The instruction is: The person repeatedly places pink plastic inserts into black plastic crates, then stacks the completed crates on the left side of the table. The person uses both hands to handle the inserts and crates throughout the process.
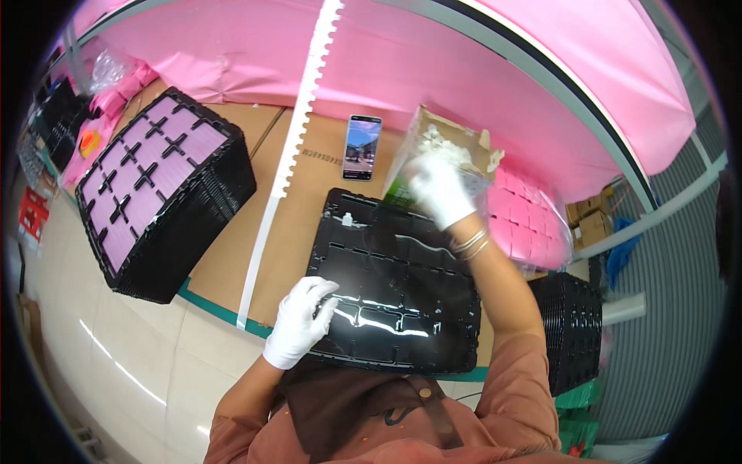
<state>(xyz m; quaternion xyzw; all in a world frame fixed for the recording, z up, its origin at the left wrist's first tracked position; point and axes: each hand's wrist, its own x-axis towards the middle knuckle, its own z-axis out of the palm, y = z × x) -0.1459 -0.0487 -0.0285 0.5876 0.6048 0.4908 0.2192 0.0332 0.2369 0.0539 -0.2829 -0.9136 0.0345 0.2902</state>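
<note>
A shiny black plastic tray (402,340) with moulded compartments lies in front of me. My left hand (300,321), in a white glove, rests at its left edge with thumb and fingers bent but apart. Near the tray's far left corner sits a small white piece (348,220). My right hand (442,192), also gloved in white, is over the near side of an opened carton (402,151) beyond the tray. Motion blurs its fingers, so what they hold does not show. White small pieces (448,147) fill the carton.
A phone (362,147) with a lit screen stands left of the carton. A tall stack of black trays (209,197) with pink-purple sheet on top is at left. Wrapped pink trays (525,220) and another black stack (576,332) are at right. A white notched strip (290,162) crosses the table.
</note>
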